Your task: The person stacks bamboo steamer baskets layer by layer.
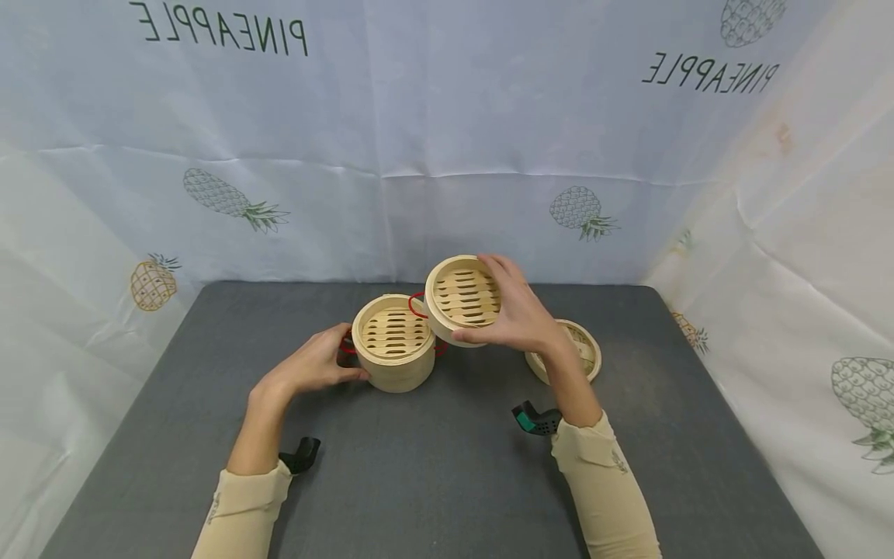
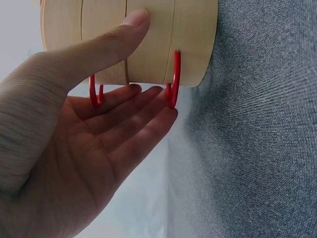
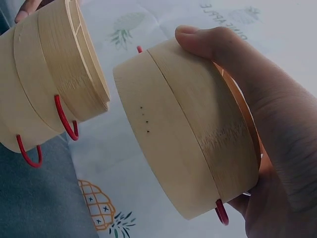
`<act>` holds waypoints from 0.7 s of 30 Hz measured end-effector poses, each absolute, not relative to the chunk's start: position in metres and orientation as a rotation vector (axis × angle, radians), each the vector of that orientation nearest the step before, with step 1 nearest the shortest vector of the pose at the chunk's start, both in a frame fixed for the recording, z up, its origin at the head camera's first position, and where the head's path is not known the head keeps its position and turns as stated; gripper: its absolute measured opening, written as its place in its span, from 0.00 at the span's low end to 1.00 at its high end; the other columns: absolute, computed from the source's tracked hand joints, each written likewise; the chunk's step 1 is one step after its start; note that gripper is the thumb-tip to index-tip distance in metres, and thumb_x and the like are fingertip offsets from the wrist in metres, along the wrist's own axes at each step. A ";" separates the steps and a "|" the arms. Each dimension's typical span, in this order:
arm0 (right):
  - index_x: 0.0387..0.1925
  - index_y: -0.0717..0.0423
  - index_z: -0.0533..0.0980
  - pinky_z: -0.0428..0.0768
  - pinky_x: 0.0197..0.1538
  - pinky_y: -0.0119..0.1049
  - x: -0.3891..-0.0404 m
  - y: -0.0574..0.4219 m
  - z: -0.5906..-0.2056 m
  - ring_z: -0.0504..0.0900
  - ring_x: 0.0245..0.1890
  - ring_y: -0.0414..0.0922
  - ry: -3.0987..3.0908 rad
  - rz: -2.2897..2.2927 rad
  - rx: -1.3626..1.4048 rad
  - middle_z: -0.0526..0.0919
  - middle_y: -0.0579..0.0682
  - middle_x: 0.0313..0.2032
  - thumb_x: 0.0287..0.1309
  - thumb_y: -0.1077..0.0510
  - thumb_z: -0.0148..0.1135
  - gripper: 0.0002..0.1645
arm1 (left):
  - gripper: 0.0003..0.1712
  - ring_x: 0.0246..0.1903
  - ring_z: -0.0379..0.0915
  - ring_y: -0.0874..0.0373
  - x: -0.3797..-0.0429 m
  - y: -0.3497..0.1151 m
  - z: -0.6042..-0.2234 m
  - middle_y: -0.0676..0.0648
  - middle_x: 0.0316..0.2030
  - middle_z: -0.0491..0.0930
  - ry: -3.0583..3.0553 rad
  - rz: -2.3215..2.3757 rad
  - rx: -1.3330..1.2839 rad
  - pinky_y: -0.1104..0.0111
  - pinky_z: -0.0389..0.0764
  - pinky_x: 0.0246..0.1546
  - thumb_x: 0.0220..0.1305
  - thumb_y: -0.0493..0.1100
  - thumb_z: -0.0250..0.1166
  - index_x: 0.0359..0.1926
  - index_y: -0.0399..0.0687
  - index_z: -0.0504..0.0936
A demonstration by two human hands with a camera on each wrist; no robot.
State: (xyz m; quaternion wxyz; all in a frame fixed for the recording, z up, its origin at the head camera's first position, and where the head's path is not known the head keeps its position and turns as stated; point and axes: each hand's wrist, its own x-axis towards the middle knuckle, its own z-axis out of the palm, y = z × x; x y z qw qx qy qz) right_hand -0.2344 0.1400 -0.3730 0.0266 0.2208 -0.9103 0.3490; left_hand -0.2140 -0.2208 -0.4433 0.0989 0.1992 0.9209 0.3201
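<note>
A stack of bamboo steamer baskets (image 1: 394, 376) with red loop handles stands upright near the table's back edge, its slatted top facing up. My left hand (image 1: 317, 361) holds the stack's left side. In the left wrist view its thumb (image 2: 136, 20) lies on the wall, fingers reaching behind past the red handles (image 2: 176, 79). My right hand (image 1: 510, 307) grips another bamboo steamer basket (image 1: 436, 314), raised and tilted beside the stack's upper right. The right wrist view shows a gap between the held basket (image 3: 173, 134) and the stack (image 3: 54, 74).
Partly hidden behind my right forearm, a round bamboo lid (image 1: 587, 353) lies on the dark grey table (image 1: 426, 473). A white pineapple-print cloth (image 1: 447, 101) hangs behind the table and along both sides. Black wrist devices (image 1: 538, 419) jut inward from both arms.
</note>
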 end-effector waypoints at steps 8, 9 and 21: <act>0.87 0.46 0.53 0.73 0.77 0.67 -0.237 0.127 -0.373 0.61 0.82 0.57 -2.797 1.070 0.710 0.55 0.56 0.85 0.40 0.35 0.88 0.78 | 0.42 0.57 0.86 0.41 -0.215 -0.221 -0.444 0.35 0.57 0.85 2.720 0.954 0.581 0.47 0.88 0.59 0.61 0.46 0.84 0.68 0.31 0.74; 0.87 0.46 0.53 0.73 0.77 0.67 -0.237 0.126 -0.373 0.61 0.82 0.57 -2.796 1.074 0.715 0.55 0.56 0.85 0.40 0.35 0.88 0.78 | 0.42 0.57 0.86 0.41 -0.215 -0.221 -0.444 0.35 0.57 0.85 2.721 0.954 0.579 0.47 0.88 0.59 0.60 0.46 0.84 0.68 0.31 0.74; 0.88 0.46 0.53 0.73 0.77 0.67 -0.239 0.111 -0.372 0.61 0.82 0.57 -2.771 1.086 0.756 0.56 0.55 0.84 0.41 0.33 0.86 0.78 | 0.44 0.59 0.85 0.39 -0.216 -0.221 -0.445 0.33 0.60 0.84 2.723 0.957 0.597 0.45 0.87 0.61 0.60 0.46 0.84 0.70 0.30 0.73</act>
